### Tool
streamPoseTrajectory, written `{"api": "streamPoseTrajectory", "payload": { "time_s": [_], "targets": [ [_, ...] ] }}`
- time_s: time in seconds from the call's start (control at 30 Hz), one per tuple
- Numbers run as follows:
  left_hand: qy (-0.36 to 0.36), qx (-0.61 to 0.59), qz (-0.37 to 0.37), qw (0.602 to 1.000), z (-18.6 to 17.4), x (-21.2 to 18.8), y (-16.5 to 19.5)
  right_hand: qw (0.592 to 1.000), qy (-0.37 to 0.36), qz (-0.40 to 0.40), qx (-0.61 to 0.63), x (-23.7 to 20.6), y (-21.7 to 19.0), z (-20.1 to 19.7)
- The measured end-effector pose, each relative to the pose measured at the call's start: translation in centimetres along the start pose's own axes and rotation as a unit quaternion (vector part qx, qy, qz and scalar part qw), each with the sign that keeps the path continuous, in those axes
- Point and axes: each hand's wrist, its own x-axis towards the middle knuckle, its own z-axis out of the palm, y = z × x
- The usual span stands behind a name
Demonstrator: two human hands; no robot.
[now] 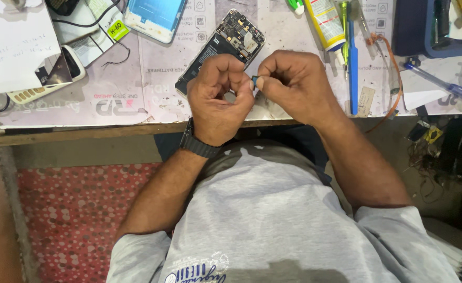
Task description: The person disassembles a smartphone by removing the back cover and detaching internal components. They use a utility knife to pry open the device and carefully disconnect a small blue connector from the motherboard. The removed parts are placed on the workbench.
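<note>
Small dark component [254,80], pinched between the fingertips of the left hand [218,97] and the right hand [294,86], both closed narrowly on it, above the near edge of the workbench [136,99]. Just beyond lies an opened smartphone [221,47] with exposed circuit board; a glue tube [326,23] lies far right.

Phone repair bench — opened phone [221,50], glue tube [326,22], screwdriver [345,26]

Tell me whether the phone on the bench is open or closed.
Open: the phone lies with its back cover off, circuit board and battery exposed.
</note>
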Motion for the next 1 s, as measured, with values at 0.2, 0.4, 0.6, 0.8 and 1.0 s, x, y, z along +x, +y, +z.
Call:
{"api": "streamPoseTrajectory", "payload": {
  "time_s": [0.2, 0.4, 0.6, 0.8, 1.0],
  "targets": [
    [0.0, 0.001, 0.003, 1.0, 0.0, 0.0, 0.1, 0.999, -0.012, -0.018, -0.047, 0.2, 0.1, -0.3],
    [0.006, -0.022, -0.014, 1.0, 0.0, 0.1, 0.1, 1.0, 0.009, -0.001, 0.009, 0.0, -0.1, -0.5],
    [0.004, -0.023, -0.007, 1.0, 0.1, 0.0, 0.1, 0.999, 0.028, 0.003, -0.039, -0.3, -0.5, -0.3],
    [-0.003, -0.01, -0.004, 1.0, 0.0, 0.0, 0.0, 0.996, 0.007, -0.039, -0.083, 0.1, 0.2, -0.3],
    [-0.001, -0.003, -0.002, 1.0, 0.0, -0.1, -0.1, 0.996, -0.016, 0.033, 0.076, 0.7, 1.6, -0.7]
  ]
}}
